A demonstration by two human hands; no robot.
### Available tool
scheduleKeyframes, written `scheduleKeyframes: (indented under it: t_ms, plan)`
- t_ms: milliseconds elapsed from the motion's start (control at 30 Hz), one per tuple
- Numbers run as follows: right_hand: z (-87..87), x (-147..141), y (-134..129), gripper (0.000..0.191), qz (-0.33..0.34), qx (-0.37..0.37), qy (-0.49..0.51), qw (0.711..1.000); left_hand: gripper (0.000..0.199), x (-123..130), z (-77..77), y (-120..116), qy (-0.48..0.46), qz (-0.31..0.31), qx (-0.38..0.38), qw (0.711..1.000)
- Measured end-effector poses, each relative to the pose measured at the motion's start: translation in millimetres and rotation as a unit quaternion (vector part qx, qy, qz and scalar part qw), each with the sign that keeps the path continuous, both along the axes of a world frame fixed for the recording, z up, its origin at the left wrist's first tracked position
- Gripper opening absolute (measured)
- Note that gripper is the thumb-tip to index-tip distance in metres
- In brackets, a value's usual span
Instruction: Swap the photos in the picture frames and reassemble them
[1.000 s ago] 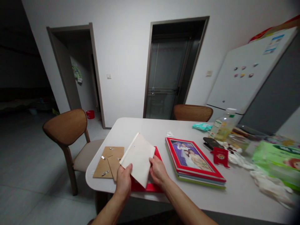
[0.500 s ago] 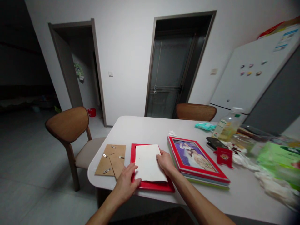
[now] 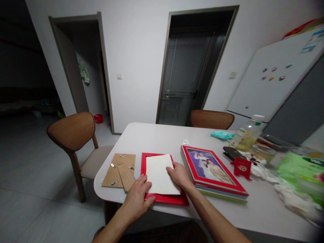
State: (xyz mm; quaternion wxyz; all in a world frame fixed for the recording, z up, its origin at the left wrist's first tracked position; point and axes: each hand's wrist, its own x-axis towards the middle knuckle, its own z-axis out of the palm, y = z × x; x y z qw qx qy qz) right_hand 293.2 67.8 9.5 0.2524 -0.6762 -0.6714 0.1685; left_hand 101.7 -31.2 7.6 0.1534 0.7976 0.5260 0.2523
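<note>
A white sheet of paper or card [image 3: 160,173] lies slightly askew over a red picture frame [image 3: 167,199] near the table's front edge. My right hand [image 3: 178,173] pinches the sheet's right edge between thumb and fingers. On the frame's lower left side rests my left hand [image 3: 138,195], its fingers loosely apart and touching the sheet's left edge. Left of the frame is a brown backing board [image 3: 112,173] with metal clips and a stand flap. To the right, a stack of frames is topped by a red-framed photo [image 3: 212,167].
On the table's right are a bottle [image 3: 246,133], a dark wallet-like object [image 3: 233,153], a small red stand [image 3: 241,168], crumpled tissues and a green pack [image 3: 301,172]. A turquoise packet [image 3: 222,135] lies further back. Wooden chairs stand at the left [image 3: 73,131] and far side [image 3: 212,118].
The sheet has turned a little on the frame, and my right fingers have moved slightly inward over its edge. My left hand has shifted slightly right. The view has tilted a little.
</note>
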Motion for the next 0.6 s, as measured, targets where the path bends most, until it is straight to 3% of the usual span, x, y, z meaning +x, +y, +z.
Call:
scheduleKeyframes:
  t_ms: [200, 367, 467, 533, 600]
  plan:
    - [5.3, -12, -11, 0.039, -0.032, -0.023, -0.167, 0.985, 0.023, 2, 0.7, -1, 0.017, -0.002, -0.001, 1.000]
    - [0.9, -13, -13, 0.040, -0.035, 0.009, -0.207, 0.978, 0.034, 0, -0.6, 2, 0.019, 0.002, 0.010, 1.000]
    - [6.3, -14, -14, 0.042, -0.040, 0.033, -0.190, 0.980, 0.034, -26, -4.1, 5, 0.021, 0.023, 0.050, 0.998]
    - [13.4, -21, -23, 0.043, -0.016, 0.079, -0.171, 0.982, 0.036, -58, -8.9, 9, 0.041, 0.093, 0.089, 0.991]
    - [19.6, -38, -34, 0.041, 0.049, 0.107, -0.150, 0.982, 0.043, -91, -14.9, 19, 0.075, 0.156, 0.107, 0.979]
